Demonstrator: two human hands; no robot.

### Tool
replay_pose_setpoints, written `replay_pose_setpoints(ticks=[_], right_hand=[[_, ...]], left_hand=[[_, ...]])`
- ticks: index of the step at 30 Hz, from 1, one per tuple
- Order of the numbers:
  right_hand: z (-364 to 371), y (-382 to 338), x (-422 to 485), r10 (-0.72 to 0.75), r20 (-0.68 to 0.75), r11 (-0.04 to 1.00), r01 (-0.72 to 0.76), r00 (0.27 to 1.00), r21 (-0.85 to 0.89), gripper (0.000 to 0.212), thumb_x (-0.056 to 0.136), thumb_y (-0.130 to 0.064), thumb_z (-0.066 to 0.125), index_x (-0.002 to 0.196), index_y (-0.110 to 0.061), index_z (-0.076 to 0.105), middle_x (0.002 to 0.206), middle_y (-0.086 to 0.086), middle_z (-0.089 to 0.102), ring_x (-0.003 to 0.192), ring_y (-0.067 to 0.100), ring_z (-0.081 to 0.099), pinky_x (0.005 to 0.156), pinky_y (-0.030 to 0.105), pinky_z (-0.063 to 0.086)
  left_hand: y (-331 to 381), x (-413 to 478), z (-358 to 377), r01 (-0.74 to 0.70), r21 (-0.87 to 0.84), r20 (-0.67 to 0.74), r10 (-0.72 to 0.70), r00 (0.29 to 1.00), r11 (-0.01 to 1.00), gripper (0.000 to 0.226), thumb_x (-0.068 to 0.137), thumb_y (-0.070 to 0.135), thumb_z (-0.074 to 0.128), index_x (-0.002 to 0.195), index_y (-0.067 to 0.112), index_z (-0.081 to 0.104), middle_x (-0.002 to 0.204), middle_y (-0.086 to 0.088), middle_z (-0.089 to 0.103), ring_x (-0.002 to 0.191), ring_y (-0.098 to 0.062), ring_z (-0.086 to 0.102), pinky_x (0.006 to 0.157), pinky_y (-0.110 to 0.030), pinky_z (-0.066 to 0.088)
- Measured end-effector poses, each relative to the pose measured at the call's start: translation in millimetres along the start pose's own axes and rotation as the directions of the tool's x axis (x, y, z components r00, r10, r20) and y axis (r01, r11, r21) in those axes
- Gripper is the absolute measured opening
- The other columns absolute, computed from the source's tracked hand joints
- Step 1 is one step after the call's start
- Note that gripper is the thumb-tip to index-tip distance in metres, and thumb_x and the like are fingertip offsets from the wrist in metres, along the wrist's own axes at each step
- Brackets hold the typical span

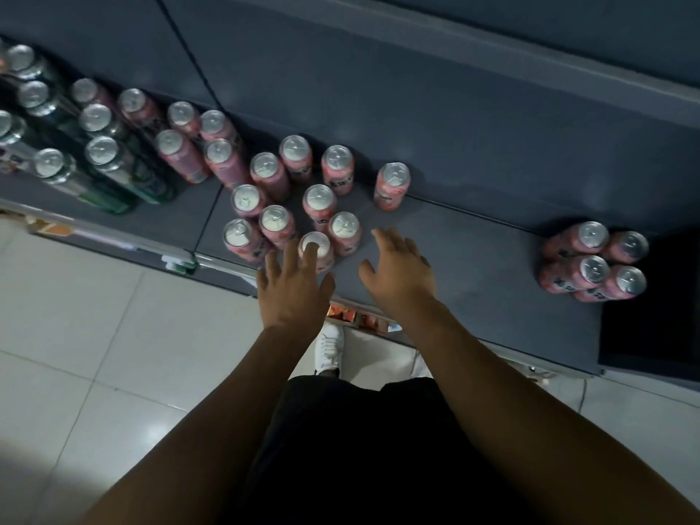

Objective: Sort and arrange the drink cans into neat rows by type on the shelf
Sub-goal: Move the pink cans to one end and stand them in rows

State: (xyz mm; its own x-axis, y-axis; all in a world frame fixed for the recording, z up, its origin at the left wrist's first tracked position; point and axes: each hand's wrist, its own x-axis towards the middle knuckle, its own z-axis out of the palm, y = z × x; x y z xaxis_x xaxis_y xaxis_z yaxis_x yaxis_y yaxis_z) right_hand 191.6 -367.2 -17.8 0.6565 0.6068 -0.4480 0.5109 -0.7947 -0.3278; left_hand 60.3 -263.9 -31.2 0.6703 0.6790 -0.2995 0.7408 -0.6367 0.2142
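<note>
While sorting pink cluster [319,200] at frame centre: touching front pink can [324,245] with spread left hand [293,288], hovering spread, empty right hand [401,276] over shelf [473,259]. Next, probably: grip that can, align into row.

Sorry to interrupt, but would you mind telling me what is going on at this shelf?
A person is sorting drink cans on a dark shelf. Their left hand touches the lid of a pink can at the front edge, while the right hand hovers open over the shelf beside it. More pink cans stand scattered behind, green cans are grouped at the left, and a tight pink cluster sits far right.
</note>
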Motion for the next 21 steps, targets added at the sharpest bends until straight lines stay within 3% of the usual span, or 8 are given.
replay_pose_setpoints(ticks=[12,17,21], right_hand=[[26,-22,52,0.085,0.035,0.973,-0.090,0.996,0.211,0.074,0.096,-0.029,0.063,0.158,-0.020,0.024,0.157,0.007,0.042,0.138,0.031,0.046,0.102,0.041,0.042],[44,-18,83,0.078,0.101,0.939,-0.107,0.992,0.328,0.087,0.091,-0.031,0.072,0.160,-0.025,0.020,0.159,0.003,0.041,0.140,0.028,0.045,0.106,0.043,0.043],[55,-11,100,0.081,0.098,0.912,-0.113,0.992,0.394,0.089,0.084,-0.032,0.079,0.156,-0.029,0.027,0.152,-0.002,0.050,0.134,0.023,0.052,0.102,0.040,0.046]], left_hand=[[-37,41,15,0.055,-0.130,0.122,-0.039,0.992,0.990,0.073,0.093,0.044,0.067,0.152,0.029,0.028,0.160,0.000,0.034,0.148,-0.031,0.032,0.113,-0.051,0.039],[-38,67,23,0.039,-0.223,0.180,0.002,0.984,0.974,0.077,0.088,0.034,0.075,0.149,0.029,0.029,0.155,0.005,0.042,0.138,-0.026,0.045,0.101,-0.048,0.048],[-41,85,37,0.031,-0.309,0.236,0.045,0.971,0.951,0.083,0.083,0.030,0.080,0.150,0.030,0.031,0.149,0.004,0.050,0.130,-0.027,0.054,0.095,-0.046,0.052]])
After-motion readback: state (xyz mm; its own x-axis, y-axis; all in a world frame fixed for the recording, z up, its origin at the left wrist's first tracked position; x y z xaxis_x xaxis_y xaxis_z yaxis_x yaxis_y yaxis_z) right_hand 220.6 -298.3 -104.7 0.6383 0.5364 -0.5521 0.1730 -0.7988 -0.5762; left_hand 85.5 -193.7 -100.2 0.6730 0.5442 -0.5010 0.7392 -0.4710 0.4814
